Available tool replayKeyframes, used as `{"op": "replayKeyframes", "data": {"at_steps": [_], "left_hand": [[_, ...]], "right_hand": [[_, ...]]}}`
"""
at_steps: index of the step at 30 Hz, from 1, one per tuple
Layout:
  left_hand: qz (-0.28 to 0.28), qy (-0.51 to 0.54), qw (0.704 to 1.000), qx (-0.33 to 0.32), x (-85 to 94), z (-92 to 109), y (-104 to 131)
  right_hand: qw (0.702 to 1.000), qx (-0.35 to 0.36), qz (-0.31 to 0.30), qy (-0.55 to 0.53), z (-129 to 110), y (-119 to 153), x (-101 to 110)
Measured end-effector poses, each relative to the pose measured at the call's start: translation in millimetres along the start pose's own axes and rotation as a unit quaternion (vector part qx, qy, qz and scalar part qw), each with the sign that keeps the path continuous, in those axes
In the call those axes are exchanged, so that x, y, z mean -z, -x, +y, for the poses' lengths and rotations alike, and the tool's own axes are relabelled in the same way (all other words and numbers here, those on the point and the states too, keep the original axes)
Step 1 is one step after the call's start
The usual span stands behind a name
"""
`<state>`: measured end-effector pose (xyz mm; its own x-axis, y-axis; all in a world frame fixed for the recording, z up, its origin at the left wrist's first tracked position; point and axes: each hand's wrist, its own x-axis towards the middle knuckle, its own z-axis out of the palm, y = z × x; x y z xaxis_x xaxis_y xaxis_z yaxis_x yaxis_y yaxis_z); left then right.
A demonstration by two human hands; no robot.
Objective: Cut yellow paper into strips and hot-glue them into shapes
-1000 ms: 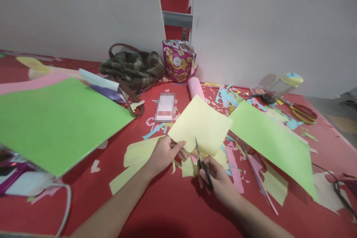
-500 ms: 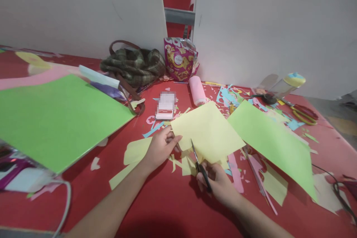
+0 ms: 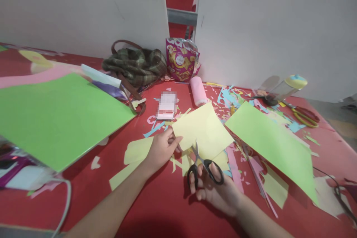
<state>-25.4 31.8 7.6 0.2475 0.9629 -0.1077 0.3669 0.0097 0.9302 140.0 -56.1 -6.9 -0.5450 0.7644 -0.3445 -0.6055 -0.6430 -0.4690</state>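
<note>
A pale yellow sheet of paper (image 3: 203,126) is pinched at its left corner by my left hand (image 3: 164,148), thumb on top and fingers below. My right hand (image 3: 216,189) has its fingers through the black handles of a pair of scissors (image 3: 197,158). The scissors' blades are spread and lie at the near edge of the yellow sheet. Under and beside the sheet lie yellow paper offcuts (image 3: 139,150). To its right rests a light green sheet (image 3: 270,145), close to the yellow one.
A large green sheet (image 3: 64,119) covers the left side. Behind are a phone (image 3: 166,106), a pink cylinder (image 3: 199,91), a purple snack bag (image 3: 182,59) and a plaid bag (image 3: 136,65). At right are a clear bottle (image 3: 287,87), more scissors (image 3: 304,116) and paper scraps (image 3: 231,96).
The scissors have opened, and my right hand has turned so the handles spread apart. The yellow sheet's right corner has shifted left and down slightly. My left hand keeps its pinch.
</note>
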Motion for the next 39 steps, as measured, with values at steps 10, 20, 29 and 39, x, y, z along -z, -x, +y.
{"op": "replayKeyframes", "data": {"at_steps": [10, 20, 29, 39], "left_hand": [[0.003, 0.001, 1.000, 0.006, -2.6, 4.5, 3.8], [-0.044, 0.105, 0.993, 0.026, 1.4, 0.6, 3.1], [-0.069, 0.114, 0.990, 0.043, 3.9, 0.8, 4.1], [-0.047, 0.018, 0.998, 0.036, -2.1, 11.8, 8.2]], "right_hand": [[0.999, -0.024, 0.013, -0.031, -4.1, 2.3, 2.1], [0.994, 0.035, 0.029, 0.098, -10.3, 2.8, -2.3], [0.995, 0.029, 0.017, 0.089, -11.8, 4.1, 0.7], [0.996, 0.008, -0.005, -0.091, -2.5, 2.6, -4.5]]}}
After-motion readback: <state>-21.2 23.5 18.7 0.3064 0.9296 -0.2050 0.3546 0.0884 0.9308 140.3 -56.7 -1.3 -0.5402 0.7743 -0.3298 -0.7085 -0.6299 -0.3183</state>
